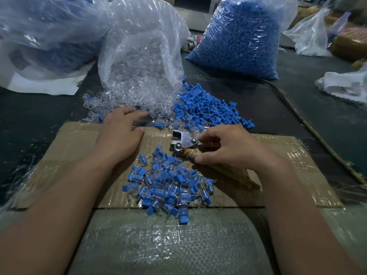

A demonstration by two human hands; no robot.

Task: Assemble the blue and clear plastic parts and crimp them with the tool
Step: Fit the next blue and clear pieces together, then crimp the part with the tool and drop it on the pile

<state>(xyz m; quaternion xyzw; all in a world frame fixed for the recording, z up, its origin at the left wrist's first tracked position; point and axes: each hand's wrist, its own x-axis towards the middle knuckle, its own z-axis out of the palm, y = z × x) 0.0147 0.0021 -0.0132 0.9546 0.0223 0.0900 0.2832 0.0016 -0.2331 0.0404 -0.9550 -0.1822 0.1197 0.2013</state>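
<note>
Metal-headed crimping tool (185, 142) lies diagonally near the cardboard (79, 139) far edge, head pointing far-left, handles partly hidden by the gripping right hand (228, 147); left hand (119, 133) flat, empty, beside clear parts (119, 100).

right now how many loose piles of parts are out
3: clear parts by the left hand, blue parts behind the tool, assembled pieces on the cardboard. The clear bag may hide more.
</note>
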